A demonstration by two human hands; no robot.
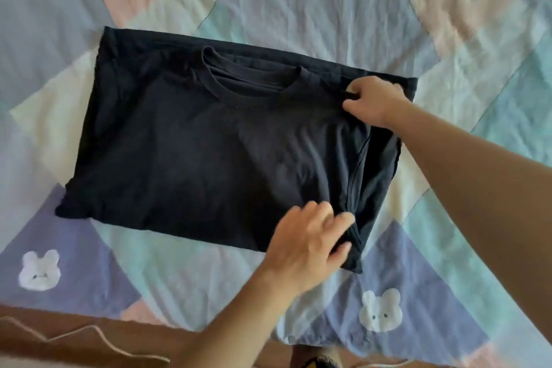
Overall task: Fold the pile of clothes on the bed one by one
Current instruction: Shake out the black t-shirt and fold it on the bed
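Observation:
A black T-shirt lies flat on the bed, collar toward the far side, its sides folded in so it forms a rough rectangle. My right hand pinches the fabric at the shirt's upper right corner, near the shoulder. At the lower right edge, my left hand has its fingers on the folded-in sleeve seam; the hand is blurred, fingers slightly bent, and whether it grips the cloth is unclear.
The bed is covered by a pastel patchwork sheet with white bear faces. Beyond the near bed edge lies brown floor with a pale cord on it. No other clothes show in view.

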